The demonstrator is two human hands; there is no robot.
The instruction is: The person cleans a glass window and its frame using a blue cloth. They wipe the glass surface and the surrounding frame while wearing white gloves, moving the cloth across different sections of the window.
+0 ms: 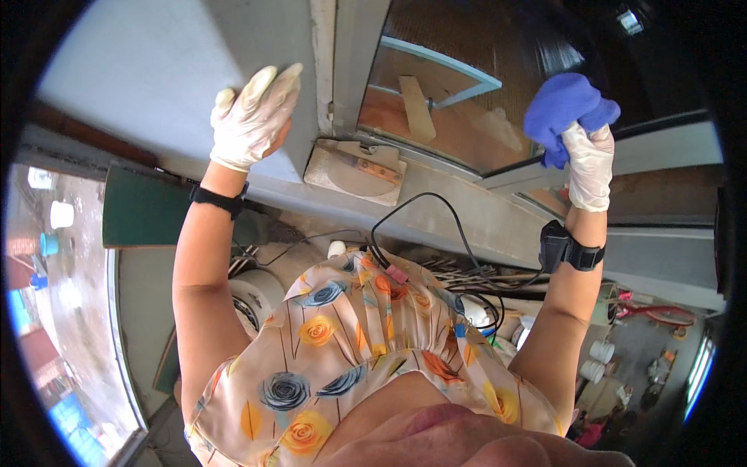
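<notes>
My left hand [250,119], in a white disposable glove, is raised beside the pale wall [175,64]. Its fingers are extended and hold nothing; whether they touch the wall I cannot tell. A crumpled blue cloth [563,111] is bunched in my right hand [588,166], which wears a matching glove. The cloth is at the dark window pane [455,35], near the lower frame bar [659,143]. Between my hands, in the window corner, a pale slab [315,169] lies on the sill [432,181]. A flat tool with a riveted wooden handle [373,168] rests on it.
A black cable [435,195] loops in front of my torso towards my right wrist strap [583,257]. Below the sill lie several thin rods [473,277]. A dark green board [140,207] stands at left. White buckets [601,351] and a red racket-like object [665,315] are at right.
</notes>
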